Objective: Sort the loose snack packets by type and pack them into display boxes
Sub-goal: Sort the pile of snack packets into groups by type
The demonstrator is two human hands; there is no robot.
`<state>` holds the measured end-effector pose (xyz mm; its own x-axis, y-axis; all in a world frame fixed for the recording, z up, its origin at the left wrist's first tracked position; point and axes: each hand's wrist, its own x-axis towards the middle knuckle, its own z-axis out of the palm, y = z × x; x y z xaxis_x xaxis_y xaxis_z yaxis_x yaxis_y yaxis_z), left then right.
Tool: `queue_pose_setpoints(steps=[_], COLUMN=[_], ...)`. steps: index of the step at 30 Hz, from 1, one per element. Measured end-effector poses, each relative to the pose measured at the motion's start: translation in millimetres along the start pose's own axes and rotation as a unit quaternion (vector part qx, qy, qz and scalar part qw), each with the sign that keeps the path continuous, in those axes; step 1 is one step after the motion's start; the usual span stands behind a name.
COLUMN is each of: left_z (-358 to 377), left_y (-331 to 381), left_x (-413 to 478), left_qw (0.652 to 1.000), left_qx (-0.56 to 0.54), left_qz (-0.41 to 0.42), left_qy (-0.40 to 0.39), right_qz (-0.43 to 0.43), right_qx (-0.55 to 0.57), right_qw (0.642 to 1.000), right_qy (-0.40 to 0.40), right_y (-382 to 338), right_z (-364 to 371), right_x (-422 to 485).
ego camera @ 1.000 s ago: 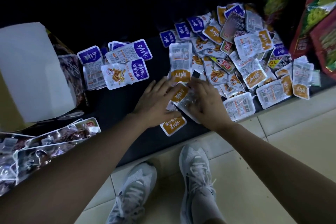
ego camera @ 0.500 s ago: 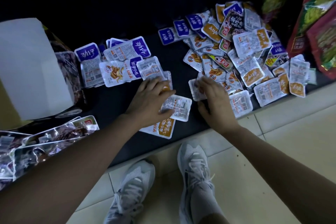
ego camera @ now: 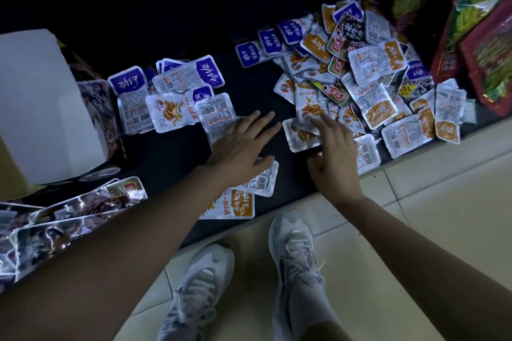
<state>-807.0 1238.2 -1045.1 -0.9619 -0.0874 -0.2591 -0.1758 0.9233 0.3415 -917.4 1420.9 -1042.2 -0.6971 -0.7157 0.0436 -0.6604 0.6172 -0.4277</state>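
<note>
Head view: my left hand (ego camera: 243,149) lies spread flat; my right hand (ego camera: 336,159) presses straight fingers on 1 small shiny plastic snack packet (ego camera: 297,137). I guess it's light and slippery; pinch its edge.

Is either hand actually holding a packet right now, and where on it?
Nothing is gripped. The left hand lies flat, its digits straight, on a face-down packet; the right hand touches an orange packet at the pile's edge with straight fingers.

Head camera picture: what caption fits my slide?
Left hand and right hand touch loose snack packets near a white box.
</note>
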Motion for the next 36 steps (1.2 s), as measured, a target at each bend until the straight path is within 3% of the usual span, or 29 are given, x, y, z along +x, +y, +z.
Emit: queue_pose_setpoints(steps=[3,6,9,12,14,17,20,24,26,29,32,36], left_z=[-2,-3,-1,2,3,2,-1,-2,5,7,6,4], left_y=[8,7,4,2,4,7,8,18,16,13,15,30], left_x=[12,7,0,1,0,-3,-1,8,8,2,5,20], left_qw=[1.0,0.999,0.999,1.0,0.999,0.995,0.991,0.998,0.999,0.998,0.993,0.995], left_qx=[0.007,0.02,0.003,-0.001,0.014,0.025,0.029,0.001,0.024,0.024,0.039,0.014], left_qz=[-0.016,-0.044,-0.021,0.017,0.041,0.057,0.044,0.026,0.041,0.04,0.043,0.069], left_qy=[-0.002,0.002,0.035,0.011,0.021,0.081,0.125,0.049,0.011,0.05,0.102,0.066], right_qz=[0.004,-0.088,-0.13,-0.1,-0.068,0.009,-0.04,-0.141,-0.122,-0.009,0.048,-0.054], right_qx=[-0.054,-0.067,0.037,0.12,0.065,-0.04,-0.032,0.058,0.085,0.026,0.023,0.115], right_qw=[0.994,0.981,0.969,0.977,0.993,0.994,0.991,0.973,0.982,1.0,0.997,0.981], right_qy=[-0.097,-0.157,-0.207,-0.148,-0.077,-0.098,-0.12,-0.174,-0.115,-0.009,-0.056,-0.145], right_y=[10,3,-11,-9,5,20,10,-7,-3,15,25,18], right_z=[3,10,12,0,-5,-3,4,5,0,-7,-1,3], right_x=[-4,-7,-13,-11,-6,-5,-8,-14,-14,-17,-26,-31])
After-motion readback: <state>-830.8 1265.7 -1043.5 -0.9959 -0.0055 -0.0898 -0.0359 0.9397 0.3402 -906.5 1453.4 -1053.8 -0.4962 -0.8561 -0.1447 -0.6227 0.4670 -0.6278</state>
